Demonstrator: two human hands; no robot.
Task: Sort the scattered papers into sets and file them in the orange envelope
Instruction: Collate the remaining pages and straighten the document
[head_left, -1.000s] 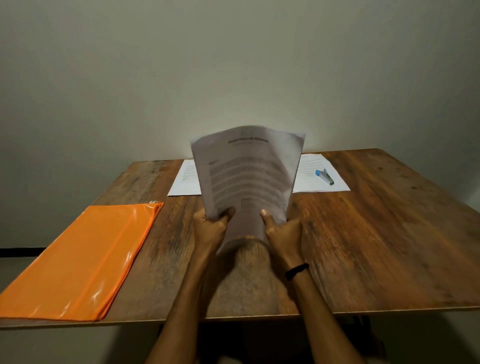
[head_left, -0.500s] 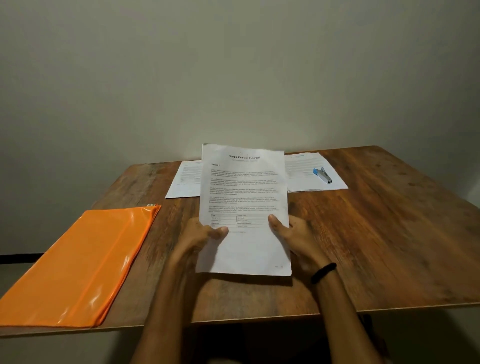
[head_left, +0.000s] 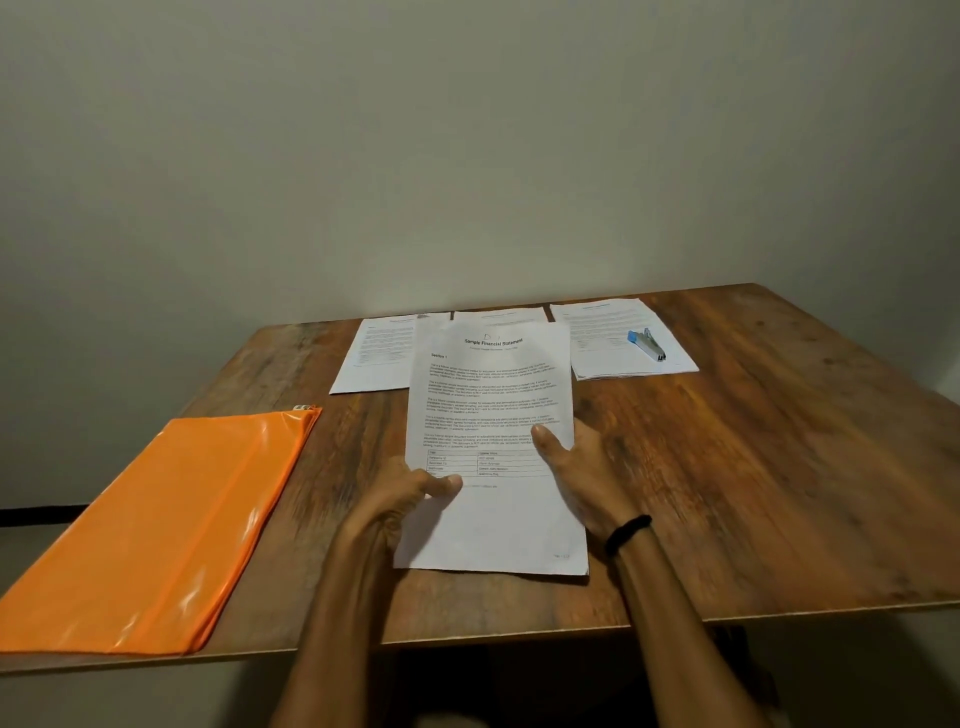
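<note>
Paper set pinched at side edges by L hand & R hand, thumbs on top.

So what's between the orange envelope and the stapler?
In the head view, the financial statement sheets that the left hand and right hand hold.

Pretty bare room tbh. Plain greyish-white wall fills the whole upper half, nothing hung on it. Lighting is dim and warm, with a softer bright patch low on the wall. The wooden table sits right against it, its brown grain streaky. There's a dark strip at far left, and deep shadow under the table.
</note>
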